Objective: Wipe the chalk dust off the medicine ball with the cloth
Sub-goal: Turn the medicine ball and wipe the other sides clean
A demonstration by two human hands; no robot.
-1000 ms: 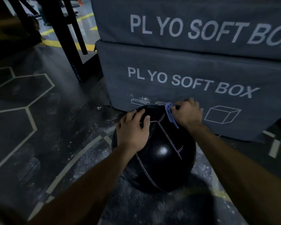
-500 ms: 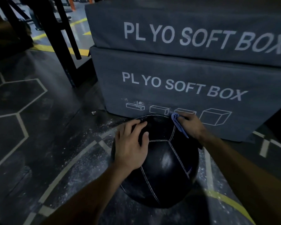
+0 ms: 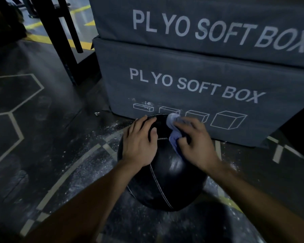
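Glossy black round medicine ball with white seams (image 3: 167,174) sits on the dark chalk-speckled gym floor (image 3: 47,137), just in front of the lower grey soft plyo box (image 3: 191,85). Left hand (image 3: 139,142) lies flat on its upper left, fingers relaxed, steadying. Right hand (image 3: 195,141) bunches a crumpled light-blue cloth (image 3: 173,130) against the top, so the unwiped near face lies below and toward the person.

The medicine ball (image 3: 167,174) is black and glossy, with pale stitched seams crossing its surface, and sits on the floor. The cloth (image 3: 173,130), pale blue and crumpled, lies bunched against the ball's upper far side.
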